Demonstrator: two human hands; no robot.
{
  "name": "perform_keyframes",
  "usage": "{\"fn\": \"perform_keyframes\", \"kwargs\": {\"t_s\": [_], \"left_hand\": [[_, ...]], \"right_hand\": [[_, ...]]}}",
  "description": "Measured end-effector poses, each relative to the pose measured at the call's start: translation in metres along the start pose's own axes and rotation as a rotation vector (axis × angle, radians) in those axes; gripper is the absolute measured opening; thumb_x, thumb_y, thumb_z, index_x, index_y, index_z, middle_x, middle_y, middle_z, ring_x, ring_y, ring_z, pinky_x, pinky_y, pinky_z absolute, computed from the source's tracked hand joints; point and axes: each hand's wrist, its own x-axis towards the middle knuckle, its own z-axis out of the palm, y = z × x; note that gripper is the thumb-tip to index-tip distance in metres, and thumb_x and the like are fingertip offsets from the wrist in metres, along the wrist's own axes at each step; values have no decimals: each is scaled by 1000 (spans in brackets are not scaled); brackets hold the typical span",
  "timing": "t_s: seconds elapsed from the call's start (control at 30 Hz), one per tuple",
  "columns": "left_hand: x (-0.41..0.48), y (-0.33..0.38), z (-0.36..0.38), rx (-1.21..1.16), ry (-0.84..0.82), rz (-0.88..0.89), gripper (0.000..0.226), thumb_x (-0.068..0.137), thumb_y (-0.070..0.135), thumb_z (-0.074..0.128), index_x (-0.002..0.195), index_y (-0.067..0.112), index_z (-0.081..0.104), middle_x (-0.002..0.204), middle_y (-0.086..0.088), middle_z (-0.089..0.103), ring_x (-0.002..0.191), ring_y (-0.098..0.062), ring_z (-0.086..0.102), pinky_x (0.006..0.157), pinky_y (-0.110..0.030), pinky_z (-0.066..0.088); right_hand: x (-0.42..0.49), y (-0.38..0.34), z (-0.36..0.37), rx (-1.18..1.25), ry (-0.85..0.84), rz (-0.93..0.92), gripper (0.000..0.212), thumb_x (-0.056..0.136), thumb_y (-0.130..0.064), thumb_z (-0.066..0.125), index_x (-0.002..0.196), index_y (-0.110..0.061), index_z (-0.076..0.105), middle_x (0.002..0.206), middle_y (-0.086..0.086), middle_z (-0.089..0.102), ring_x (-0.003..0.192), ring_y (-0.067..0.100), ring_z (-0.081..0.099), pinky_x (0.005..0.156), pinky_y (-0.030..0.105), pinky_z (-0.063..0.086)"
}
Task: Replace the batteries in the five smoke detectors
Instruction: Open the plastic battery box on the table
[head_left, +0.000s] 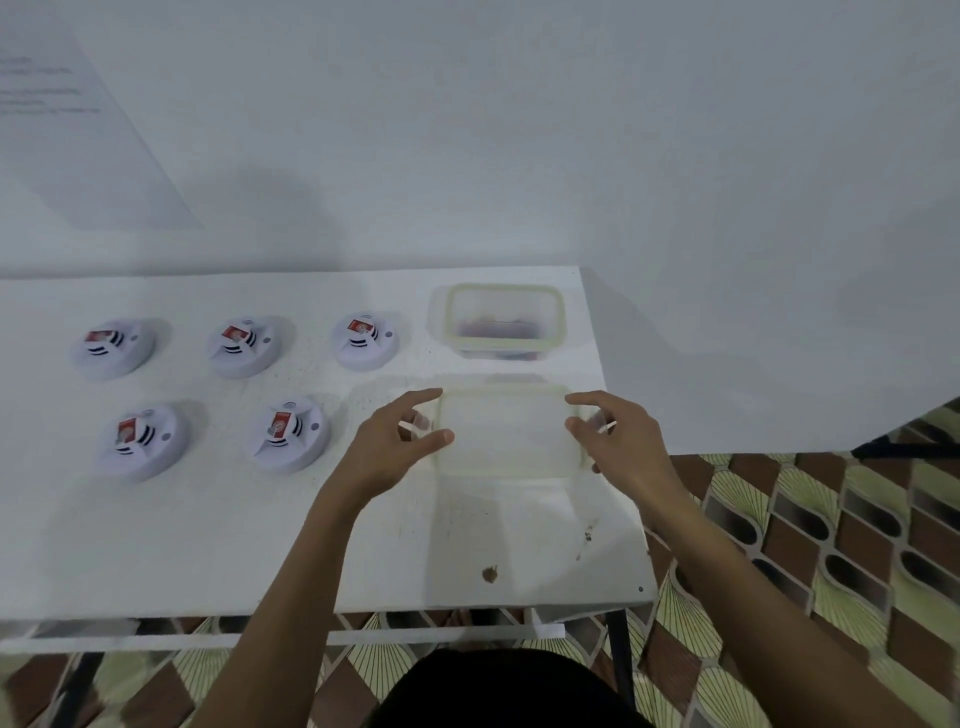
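Note:
Five white round smoke detectors lie on the white table (208, 535), each with a red battery showing in its open back. Three form the far row (111, 345), (244, 345), (363, 340) and two the near row (140, 441), (288, 434). At the back right stands a clear plastic container (558, 317) without its lid, with dark reddish items blurred in the bottom. Its clear lid (509, 436) is just in front of it, low over the table. My left hand (384, 452) grips the lid's left end and my right hand (618, 441) grips its right end, fingers curled round the side flaps.
The table's right edge runs close beside my right hand, with patterned brown and green floor beyond and below. A white wall rises behind the table, with a printed sheet at the upper left. Small brown stains mark the table near its front edge (489, 574).

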Motion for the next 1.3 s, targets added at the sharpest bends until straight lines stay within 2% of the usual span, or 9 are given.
{"fn": "perform_keyframes", "kwargs": {"t_s": [0.17,0.27,0.37,0.5,0.6,0.73,0.87,1.07,1.3], "left_hand": [[9,28,-31,-32,14,124,46,79,44,71,120,53,51,101,8,59,78,-19,62,76,-33,55],[39,53,-52,-34,30,174,54,79,41,73,129,44,50,105,10,58,83,-14,63,77,-28,55],[79,75,-67,-15,61,202,59,78,40,74,131,40,50,111,11,59,85,-10,63,77,-23,51],[138,87,-73,-128,83,199,55,80,28,74,131,33,53,120,2,58,90,-17,65,82,-38,56],[178,84,-64,-151,38,162,58,84,21,71,137,28,48,129,-6,50,98,-24,62,81,-40,58],[206,71,-49,-210,-53,92,67,86,17,69,144,26,37,137,-5,35,111,-24,52,74,-38,59],[224,63,-39,-232,-39,76,70,89,16,65,148,27,28,138,-1,28,115,-26,50,70,-36,60],[259,60,-45,-165,-53,64,70,89,16,66,148,25,29,136,-3,31,108,-27,55,74,-25,57],[272,44,-36,-181,-43,55,69,90,15,64,148,28,29,136,-1,32,105,-27,57,72,-26,58]], "right_hand": [[8,-37,-25,57,2,-49,25,90,-25,66,112,-36,67,90,1,63,58,14,62,56,21,54],[32,-65,-41,75,2,-126,31,90,-21,67,119,-33,65,97,-1,63,62,14,63,66,24,55],[74,-85,-49,104,20,-164,34,88,-18,68,121,-29,65,104,1,61,71,18,64,76,31,57],[141,-89,-47,118,22,-162,38,86,-13,68,122,-25,65,111,8,61,77,20,65,84,40,58],[184,-79,-38,89,-28,-117,49,88,-12,66,135,-23,55,128,11,52,97,26,62,87,39,55],[219,-62,-26,21,-86,-65,62,89,-14,63,145,-28,41,136,4,40,115,26,54,95,39,51],[238,-56,-20,107,-136,-34,62,92,-10,60,148,-27,37,139,0,32,114,26,55,77,37,60],[269,-55,-17,98,-164,-19,64,93,-7,59,149,-26,35,138,0,31,102,23,59,65,25,59],[281,-42,0,158,-137,-14,62,94,-4,58,148,-27,36,135,-4,29,100,18,56,63,24,59]]}}
